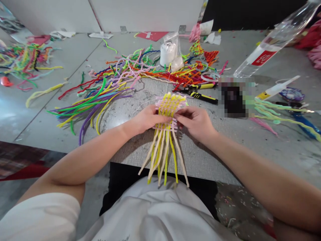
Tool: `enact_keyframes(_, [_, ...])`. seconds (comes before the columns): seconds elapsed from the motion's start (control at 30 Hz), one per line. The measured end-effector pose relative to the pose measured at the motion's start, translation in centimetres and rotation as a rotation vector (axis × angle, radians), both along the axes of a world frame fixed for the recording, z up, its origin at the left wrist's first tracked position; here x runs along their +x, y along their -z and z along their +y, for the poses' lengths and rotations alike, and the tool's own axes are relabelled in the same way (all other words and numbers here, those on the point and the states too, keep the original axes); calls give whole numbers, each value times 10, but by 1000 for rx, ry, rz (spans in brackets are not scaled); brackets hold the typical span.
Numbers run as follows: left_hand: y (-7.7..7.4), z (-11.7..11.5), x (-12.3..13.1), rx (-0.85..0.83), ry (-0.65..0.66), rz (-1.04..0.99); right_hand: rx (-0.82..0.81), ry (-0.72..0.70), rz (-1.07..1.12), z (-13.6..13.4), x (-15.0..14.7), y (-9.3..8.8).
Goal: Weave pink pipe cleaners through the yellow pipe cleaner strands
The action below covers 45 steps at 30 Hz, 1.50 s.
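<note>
A small woven piece of pipe cleaners (171, 103), in yellow, cream and pale pink checks, is between my hands over the near side of the table. Its loose yellow and cream ends (166, 154) hang toward me past the table edge. My left hand (147, 118) is closed on the left side of the weave, thumb lying across its front. With bent, pinching fingers, my right hand (192, 121) grips the right edge; the fingertips are partly hidden. A thin white thread (144, 103) runs out by the weave's upper left. Yellow-and-black pliers (204, 97) lie just beyond my right hand.
Heaped multicoloured pipe cleaners (140, 68) spread behind the weave, with a white thread spool (166, 55) in plastic among them. A purple, green and yellow bundle (92, 103) lies left. At right are a tilted transparent bottle (263, 55), a white nozzled tube (278, 88) and a blurred-out patch.
</note>
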<state>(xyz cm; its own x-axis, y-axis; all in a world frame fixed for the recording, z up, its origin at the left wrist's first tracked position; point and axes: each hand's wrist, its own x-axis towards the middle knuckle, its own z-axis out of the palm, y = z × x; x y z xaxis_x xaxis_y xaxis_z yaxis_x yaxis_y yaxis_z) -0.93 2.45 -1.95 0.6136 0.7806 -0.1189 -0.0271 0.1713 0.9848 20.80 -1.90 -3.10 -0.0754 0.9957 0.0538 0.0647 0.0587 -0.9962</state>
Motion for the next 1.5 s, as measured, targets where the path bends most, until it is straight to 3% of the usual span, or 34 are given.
enact_keyframes(0.23, [-3,-2,1,-14,3,12,18,50,-52,0,1,-4])
enact_keyframes(0.43, [-1,-3,5,-6,-142,-42,-77,-50,35,-1,-1,-7])
enact_keyframes(0.53, [0,-2,5,36,-144,-46,-105,-75,64,-2,-2,-5])
enact_keyframes(1.03, [0,-9,12,23,-298,-6,-89,-29,78,1,-5,1])
enact_keyframes(1.3, [0,-9,10,63,-247,-31,-133,-17,86,1,-5,1])
enact_keyframes(1.5, [0,-6,8,-83,-204,-64,-190,-63,136,1,-2,0])
